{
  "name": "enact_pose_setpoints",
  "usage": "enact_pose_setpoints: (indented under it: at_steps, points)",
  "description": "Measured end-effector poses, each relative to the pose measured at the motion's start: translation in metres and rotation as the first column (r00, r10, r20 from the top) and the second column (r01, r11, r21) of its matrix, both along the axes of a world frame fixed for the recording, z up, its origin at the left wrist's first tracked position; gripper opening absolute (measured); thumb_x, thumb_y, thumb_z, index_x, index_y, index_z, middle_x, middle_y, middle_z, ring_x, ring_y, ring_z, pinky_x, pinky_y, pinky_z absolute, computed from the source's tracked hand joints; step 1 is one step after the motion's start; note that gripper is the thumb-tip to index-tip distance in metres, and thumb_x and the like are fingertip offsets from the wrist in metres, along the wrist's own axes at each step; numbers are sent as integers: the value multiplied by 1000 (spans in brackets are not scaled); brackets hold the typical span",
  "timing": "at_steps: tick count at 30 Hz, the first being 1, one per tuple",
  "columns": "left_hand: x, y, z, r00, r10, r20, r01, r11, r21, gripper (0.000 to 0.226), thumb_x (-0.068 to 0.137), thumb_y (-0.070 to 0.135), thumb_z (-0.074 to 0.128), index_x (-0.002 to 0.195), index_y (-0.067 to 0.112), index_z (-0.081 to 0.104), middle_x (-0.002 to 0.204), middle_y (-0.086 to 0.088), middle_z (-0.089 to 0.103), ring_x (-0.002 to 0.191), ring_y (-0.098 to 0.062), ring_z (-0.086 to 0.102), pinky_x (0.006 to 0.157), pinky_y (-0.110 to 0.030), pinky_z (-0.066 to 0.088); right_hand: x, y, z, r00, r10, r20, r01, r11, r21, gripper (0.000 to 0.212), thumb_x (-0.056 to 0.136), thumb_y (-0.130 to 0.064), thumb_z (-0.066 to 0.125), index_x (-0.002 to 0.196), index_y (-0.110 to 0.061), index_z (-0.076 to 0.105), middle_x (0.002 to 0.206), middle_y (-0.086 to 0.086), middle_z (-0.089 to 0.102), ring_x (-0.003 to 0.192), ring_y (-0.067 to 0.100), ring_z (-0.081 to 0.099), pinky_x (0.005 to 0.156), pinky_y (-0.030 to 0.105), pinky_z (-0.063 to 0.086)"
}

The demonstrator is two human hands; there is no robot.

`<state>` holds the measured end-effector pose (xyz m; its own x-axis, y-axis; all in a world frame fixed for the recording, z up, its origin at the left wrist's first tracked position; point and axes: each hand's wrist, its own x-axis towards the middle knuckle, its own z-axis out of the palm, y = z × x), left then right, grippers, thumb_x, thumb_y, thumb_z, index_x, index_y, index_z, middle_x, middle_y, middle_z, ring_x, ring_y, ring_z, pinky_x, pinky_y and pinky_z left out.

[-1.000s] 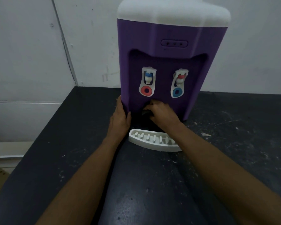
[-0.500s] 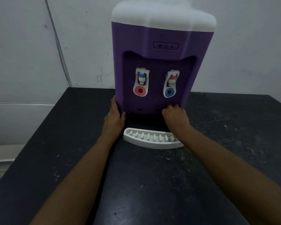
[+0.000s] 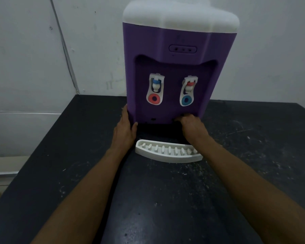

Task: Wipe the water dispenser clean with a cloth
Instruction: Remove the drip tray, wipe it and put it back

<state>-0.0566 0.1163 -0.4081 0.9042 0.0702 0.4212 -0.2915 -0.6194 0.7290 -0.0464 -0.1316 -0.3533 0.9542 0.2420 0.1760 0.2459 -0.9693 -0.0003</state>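
The water dispenser is purple with a white top and stands at the back of the black table. Two white taps sit in its recess, one with a red ring and one with a blue ring. My left hand grips the dispenser's lower left corner. My right hand presses, fingers curled, against the bottom right edge of the recess. The dark cloth under those fingers is almost wholly hidden. The white drip tray lies detached on the table just in front.
A white wall rises behind and to the left of the table. Pale specks and scratches mark the table top, mostly on the right. The table's left edge drops off towards a light ledge.
My right hand has slid from the middle of the recess floor to its right end. My left hand has stayed on the left corner.
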Motion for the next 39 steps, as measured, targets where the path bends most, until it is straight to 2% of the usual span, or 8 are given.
enact_pose_setpoints:
  at_steps: [4,10,13,19,22,27,35,39]
  points:
    - [0,1,2,1000,-7,-15,7,1000,-3,77,100,9,57,161,21,11,149,-10,50,127,-28,57,107,-47,48,2,-15,7,985,142,-95,-123,976,180,52,87,12,55,128,-16,70,137,10,64,126,29,58,110,40,45]
    - [-1,-1,3,999,4,-33,-4,1000,-4,77,101,10,56,161,21,10,147,-11,51,125,-28,58,107,-46,48,-8,-5,6,996,-32,88,24,995,96,36,94,-1,56,123,-15,71,118,14,68,102,36,68,84,45,59]
    - [-1,-2,3,1000,7,-24,-7,1000,-2,77,101,10,57,161,20,11,146,-11,53,124,-28,58,106,-45,48,-4,-4,-2,994,-47,97,34,991,131,38,92,4,56,122,-12,72,120,15,69,105,36,68,88,45,58]
    - [-1,-2,2,1000,6,2,-6,1000,6,76,100,8,56,161,21,12,143,-10,55,119,-27,61,101,-41,50,3,9,-3,989,142,36,-146,933,329,60,78,15,61,127,-18,71,134,4,67,126,25,60,109,35,46]
    - [-1,-2,2,1000,3,6,-3,1000,9,76,100,8,56,161,22,13,140,-10,57,115,-26,62,99,-40,51,6,40,-4,977,210,45,-211,898,386,60,78,15,62,127,-18,72,132,3,68,124,22,61,106,28,44]
    - [-1,0,3,1000,-26,-15,26,1000,-9,76,100,9,52,160,28,10,138,-8,58,112,-24,63,97,-40,52,12,87,-9,950,309,39,-291,839,460,55,78,15,62,121,-17,74,123,7,71,113,24,66,99,39,53]
    - [-1,1,3,999,-35,-12,35,999,8,76,100,8,52,160,24,9,142,-7,54,114,-21,61,95,-35,49,8,79,-8,969,245,18,-234,899,369,51,86,8,61,126,-22,70,128,5,67,115,26,64,97,44,54]
    - [1,2,-1,1000,-29,1,29,999,18,76,100,10,55,160,23,9,145,-9,52,120,-24,59,102,-45,51,8,37,-7,992,124,14,-123,952,280,56,84,8,63,129,-24,69,133,3,65,119,27,62,99,44,53]
